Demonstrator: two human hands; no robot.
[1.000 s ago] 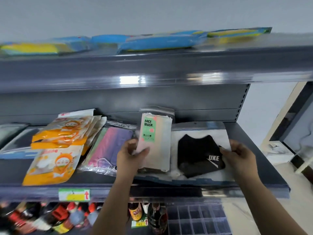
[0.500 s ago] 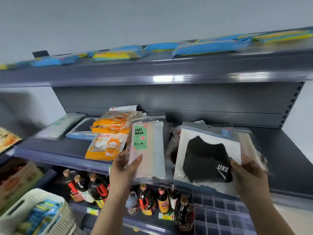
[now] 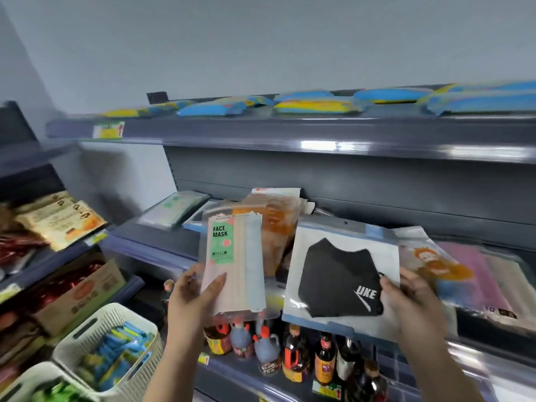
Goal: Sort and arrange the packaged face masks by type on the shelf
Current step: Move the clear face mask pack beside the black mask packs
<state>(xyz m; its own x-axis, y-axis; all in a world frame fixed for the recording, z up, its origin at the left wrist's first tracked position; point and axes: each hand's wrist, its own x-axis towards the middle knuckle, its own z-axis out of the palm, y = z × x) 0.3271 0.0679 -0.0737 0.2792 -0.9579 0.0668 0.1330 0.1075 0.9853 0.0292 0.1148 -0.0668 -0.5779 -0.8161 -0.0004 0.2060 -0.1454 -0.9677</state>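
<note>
fingers of the left hand (image 3: 193,294) clamp the face mask pack (image 3: 235,265), right hand (image 3: 412,297) fingers the black mask pack (image 3: 339,280), before grey shelves (image 3: 290,134).

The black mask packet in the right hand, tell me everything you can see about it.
The black mask packet is a flat, clear plastic pouch with a white backing card and a blue strip along its top edge, which has a small hang hole. Inside lies a black fabric mask with white lettering reading UKE and a white swoosh near its lower right corner. It is held off the shelf, facing the camera and tilted slightly clockwise. The right hand pinches its right edge, thumb on the front. More packets seem stacked behind it.
</note>
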